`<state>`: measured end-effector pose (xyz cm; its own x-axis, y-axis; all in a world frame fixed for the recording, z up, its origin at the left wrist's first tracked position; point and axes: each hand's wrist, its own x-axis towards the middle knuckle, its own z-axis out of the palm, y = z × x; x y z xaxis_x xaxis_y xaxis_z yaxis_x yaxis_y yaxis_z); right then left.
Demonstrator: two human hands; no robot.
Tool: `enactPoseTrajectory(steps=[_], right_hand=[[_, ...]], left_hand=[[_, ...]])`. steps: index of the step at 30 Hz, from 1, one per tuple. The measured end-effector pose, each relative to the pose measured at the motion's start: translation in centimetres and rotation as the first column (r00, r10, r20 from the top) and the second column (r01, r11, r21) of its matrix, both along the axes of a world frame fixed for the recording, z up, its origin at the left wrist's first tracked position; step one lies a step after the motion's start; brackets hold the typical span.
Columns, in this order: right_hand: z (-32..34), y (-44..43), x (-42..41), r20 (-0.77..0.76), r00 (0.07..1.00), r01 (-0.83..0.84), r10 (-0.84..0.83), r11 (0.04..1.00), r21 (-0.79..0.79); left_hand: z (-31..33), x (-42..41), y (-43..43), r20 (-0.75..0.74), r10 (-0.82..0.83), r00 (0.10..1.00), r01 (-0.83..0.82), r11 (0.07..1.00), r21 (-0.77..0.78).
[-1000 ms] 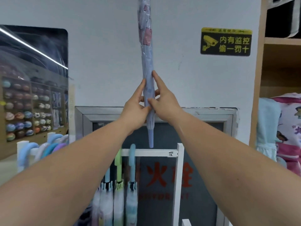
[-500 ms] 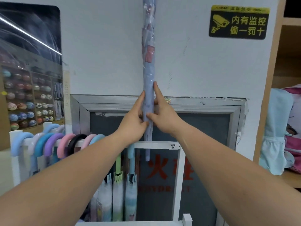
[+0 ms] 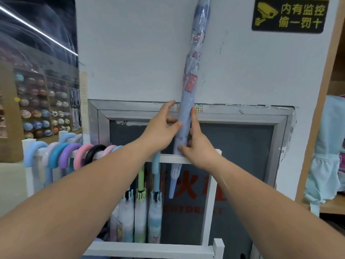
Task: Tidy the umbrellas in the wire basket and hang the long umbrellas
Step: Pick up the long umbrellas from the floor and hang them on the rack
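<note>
The long lilac umbrella in a clear plastic sleeve (image 3: pixel 188 86), upright a moment ago, now leans to the right and sits lower, its tip showing below the white rack rail (image 3: pixel 202 159), while the left hand (image 3: pixel 162 130) and right hand (image 3: pixel 200 148) both pinch its lower part, so it is likely not hung yet.

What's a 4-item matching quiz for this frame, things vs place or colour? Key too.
Column A:
1. wrapped umbrella
2. handle between the pink ones
3. sign
4. rack rail

Column B:
a. black, hooked over the rail
b. white
c. high on the wall, right
d. pinched between left hand and right hand, tip down

Pairs: 1-d, 2-a, 3-c, 4-b
</note>
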<state>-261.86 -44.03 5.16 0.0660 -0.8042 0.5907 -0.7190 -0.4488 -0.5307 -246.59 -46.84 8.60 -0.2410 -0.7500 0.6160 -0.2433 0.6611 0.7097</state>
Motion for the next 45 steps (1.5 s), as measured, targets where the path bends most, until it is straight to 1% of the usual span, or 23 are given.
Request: enactPoseTrajectory(steps=[2, 4, 9, 10, 11, 13, 14, 16, 18, 21, 25, 26, 28, 32, 34, 37, 39, 42, 43, 45], right_hand=[[-0.3, 0.2, 0.3, 0.003, 1.000, 0.012, -0.012, 1.000, 0.002], [-0.6, 0.3, 0.4, -0.023, 0.999, 0.023, -0.022, 1.000, 0.017], [-1.3, 0.6, 0.2, -0.097, 0.995, 0.019, -0.017, 1.000, 0.022], [-1.3, 0.7, 0.1, -0.080, 0.997, 0.002, 0.000, 1.000, 0.016], [-1.1, 0.7, 0.1, -0.029, 0.999, -0.028, 0.028, 1.000, 0.002], [-0.4, 0.6, 0.1, 0.098, 0.991, -0.083, 0.088, 0.995, -0.053], [0.2, 0.6, 0.2, 0.130, 0.986, -0.091, 0.102, 0.992, -0.086], [1.8, 0.2, 0.5, 0.140, 0.984, -0.091, 0.109, 0.987, -0.133], [3.4, 0.0, 1.0, 0.160, 0.980, -0.098, 0.122, 0.984, -0.148], [4.6, -0.2, 1.3, 0.108, 0.983, -0.131, 0.146, 0.982, -0.136], [3.6, -0.1, 0.8, 0.044, 0.989, -0.137, 0.141, 0.986, -0.093], [3.1, 0.0, 0.7, 0.025, 0.990, -0.134, 0.136, 0.988, -0.079], [2.0, 0.2, 0.5, -0.015, 0.993, -0.119, 0.118, 0.992, -0.042], [0.7, 0.1, 0.3, -0.022, 0.995, -0.093, 0.093, 0.996, 0.012], [0.7, 0.1, 0.1, -0.025, 0.994, -0.104, 0.105, 0.994, 0.045], [1.1, 0.5, -0.3, -0.004, 0.990, -0.138, 0.139, 0.987, 0.084], [1.7, 0.5, -0.4, 0.060, 0.990, -0.130, 0.128, 0.991, 0.028], [3.0, 0.2, 0.1, 0.205, 0.970, -0.121, 0.133, 0.990, -0.070], [3.5, 0.1, 0.4, 0.222, 0.967, -0.109, 0.127, 0.990, -0.092], [4.4, -0.1, 0.9, 0.204, 0.976, -0.056, 0.082, 0.990, -0.129]], left_hand=[[0.9, -0.3, -0.5, -0.057, -0.025, 0.998, 0.026, 1.000, 0.004], [1.5, -0.6, -0.7, -0.072, -0.040, 0.997, 0.040, 0.999, -0.013], [1.5, -0.8, -0.3, 0.016, 0.009, 1.000, -0.009, 0.999, -0.030], [1.2, -0.6, -0.4, 0.040, 0.025, 0.999, -0.023, 0.999, -0.035], [0.9, -0.4, -0.4, 0.061, 0.031, 0.998, -0.029, 0.999, -0.034], [0.2, -0.1, -0.4, 0.074, -0.012, 0.997, 0.012, 1.000, -0.003], [-0.2, 0.0, -0.4, 0.067, -0.041, 0.997, 0.040, 0.999, 0.022], [-0.7, 0.0, -0.3, 0.031, -0.069, 0.997, 0.067, 0.996, 0.066], [-0.9, -0.1, -0.4, 0.032, -0.094, 0.995, 0.091, 0.992, 0.088], [-1.0, 0.4, -0.5, 0.092, -0.082, 0.992, 0.073, 0.993, 0.097], [-1.2, 1.2, -0.6, 0.153, -0.040, 0.987, 0.025, 0.995, 0.101], [-1.1, 1.3, -0.6, 0.138, -0.031, 0.990, 0.018, 0.995, 0.097], [-0.6, 1.3, -0.6, 0.054, -0.031, 0.998, 0.026, 0.995, 0.096], [0.9, 0.8, -0.1, -0.138, -0.109, 0.984, 0.119, 0.991, 0.067], [1.5, 0.6, 0.2, -0.178, -0.134, 0.975, 0.148, 0.987, 0.064], [1.6, 0.7, 0.2, -0.167, -0.135, 0.977, 0.148, 0.987, 0.069], [1.1, 0.9, -0.1, -0.144, -0.137, 0.980, 0.147, 0.987, 0.061], [-0.1, 0.7, -0.3, -0.079, -0.174, 0.982, 0.178, 0.983, 0.043], [-0.4, 0.5, -0.3, -0.050, -0.171, 0.984, 0.173, 0.984, 0.036], [-0.9, 0.1, -0.3, -0.018, -0.135, 0.991, 0.135, 0.991, 0.024]])
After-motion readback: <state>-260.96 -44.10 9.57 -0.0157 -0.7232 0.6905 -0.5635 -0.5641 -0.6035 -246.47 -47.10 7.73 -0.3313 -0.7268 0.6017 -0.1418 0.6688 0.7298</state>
